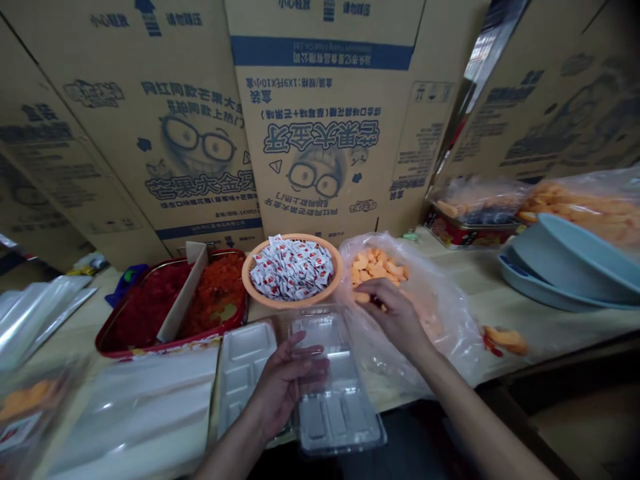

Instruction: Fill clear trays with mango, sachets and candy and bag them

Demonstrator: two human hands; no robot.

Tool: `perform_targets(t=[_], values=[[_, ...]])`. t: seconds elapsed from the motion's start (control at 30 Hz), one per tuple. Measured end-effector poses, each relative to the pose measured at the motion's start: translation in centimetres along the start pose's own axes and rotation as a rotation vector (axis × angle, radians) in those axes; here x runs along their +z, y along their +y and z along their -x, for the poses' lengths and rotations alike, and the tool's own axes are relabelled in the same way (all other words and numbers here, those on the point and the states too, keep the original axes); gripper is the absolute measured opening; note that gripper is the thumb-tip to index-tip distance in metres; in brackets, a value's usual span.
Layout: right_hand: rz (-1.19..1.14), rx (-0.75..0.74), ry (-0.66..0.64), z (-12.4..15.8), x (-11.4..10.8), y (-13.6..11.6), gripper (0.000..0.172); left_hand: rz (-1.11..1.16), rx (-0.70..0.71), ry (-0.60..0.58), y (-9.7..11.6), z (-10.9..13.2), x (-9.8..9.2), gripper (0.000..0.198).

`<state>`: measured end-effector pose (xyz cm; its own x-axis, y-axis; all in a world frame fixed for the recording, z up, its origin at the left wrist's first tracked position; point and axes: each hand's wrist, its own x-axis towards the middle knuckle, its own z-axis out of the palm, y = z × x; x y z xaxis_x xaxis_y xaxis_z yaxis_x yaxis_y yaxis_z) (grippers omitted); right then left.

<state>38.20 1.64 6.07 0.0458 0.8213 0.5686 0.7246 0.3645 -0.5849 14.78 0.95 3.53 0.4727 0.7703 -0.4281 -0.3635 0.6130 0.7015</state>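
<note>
2 hands are in my view: the left hand (286,385) grips, fingers spread, a light, stiff clear plastic tray (336,393), easiest held by its rim, while the right hand (387,313) pinches a firm orange piece (361,298) above a soft plastic bag (440,320) of more pieces. Beside them, an orange bowl (255,280) holds white sachets (291,269), and a red tray (200,337) holds red and orange shreds (216,293).

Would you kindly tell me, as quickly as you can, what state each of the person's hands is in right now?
Left hand: closed around a clear plastic tray, holding it.
Right hand: fingers closed, apparently pinching an orange food piece.
</note>
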Motion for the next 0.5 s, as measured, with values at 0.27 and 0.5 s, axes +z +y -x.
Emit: perform_targets(t=[0.27,0.5], values=[[-0.310,-0.221,-0.341,0.7,2.7,-3.3,0.025,0.043,-0.007,-0.065,0.2,0.3,0.2,0.057],[-0.521,-0.167,-0.399,-0.5,2.4,-2.9,0.020,0.051,-0.002,-0.098,0.2,0.4,-0.3,0.058]])
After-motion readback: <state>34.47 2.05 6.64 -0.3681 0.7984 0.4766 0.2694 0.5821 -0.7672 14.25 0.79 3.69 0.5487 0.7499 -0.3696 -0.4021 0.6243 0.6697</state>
